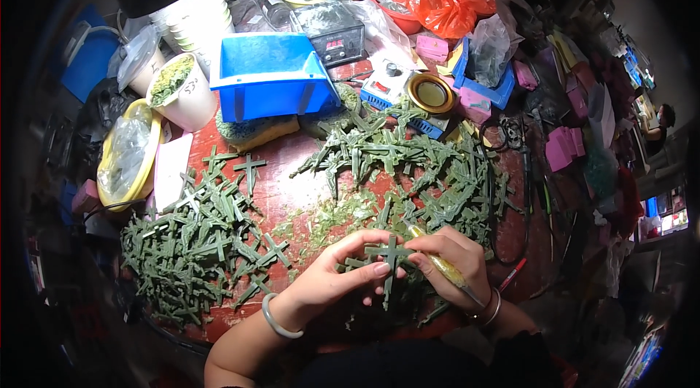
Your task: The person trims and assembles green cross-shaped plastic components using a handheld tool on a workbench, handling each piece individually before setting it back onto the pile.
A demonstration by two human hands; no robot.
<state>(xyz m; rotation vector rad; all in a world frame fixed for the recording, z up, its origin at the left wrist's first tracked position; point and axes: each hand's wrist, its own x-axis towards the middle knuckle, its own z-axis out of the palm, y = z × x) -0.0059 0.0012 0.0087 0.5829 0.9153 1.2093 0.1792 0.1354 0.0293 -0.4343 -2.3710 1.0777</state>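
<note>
My left hand (329,273) pinches a dark green cross (391,251) between thumb and fingers, upright in front of me. Closed round a pen-shaped tool (443,268) with a yellowish wrapped grip, my right hand (467,257) has the tool's tip by the cross's upper right side; whether they touch I cannot tell. A large heap of similar green crosses (197,249) lies to the left. Another heap (408,158) spreads behind my hands and to the right. Pale green shavings (328,220) are scattered on the red tabletop (288,151) between the heaps.
At the back stand a blue bin (273,89), a white bucket (182,92) of green bits and a box with a lit display (339,41). A brass-coloured dish (430,92) sits beside a small control box (390,82). A black cable (526,191) and red pen (512,275) lie right.
</note>
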